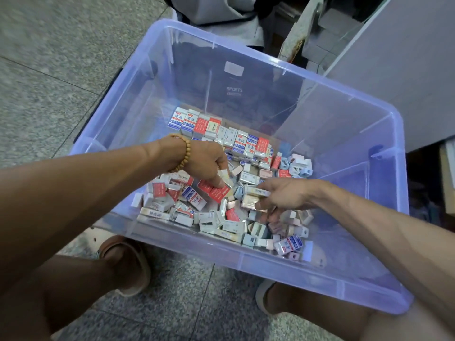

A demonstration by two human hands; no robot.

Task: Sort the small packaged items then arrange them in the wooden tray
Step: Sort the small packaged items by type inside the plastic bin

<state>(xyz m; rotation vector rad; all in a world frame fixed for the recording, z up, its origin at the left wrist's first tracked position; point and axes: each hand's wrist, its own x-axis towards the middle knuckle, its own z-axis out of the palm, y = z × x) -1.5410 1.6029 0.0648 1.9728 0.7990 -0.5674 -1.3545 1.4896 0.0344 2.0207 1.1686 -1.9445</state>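
Bin (384,153): right hand (283,193) pinches packet (259,192).

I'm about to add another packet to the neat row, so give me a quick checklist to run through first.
1. Right hand holds packets: ok.
2. Left hand has a grip: ok, fingers pinch a small packet.
3. Standing row at the far end is upright: ok.
4. Loose pile is sorted by colour: not ok, mixed.
5. Wooden tray visible: cannot tell; only the clear bin shows.
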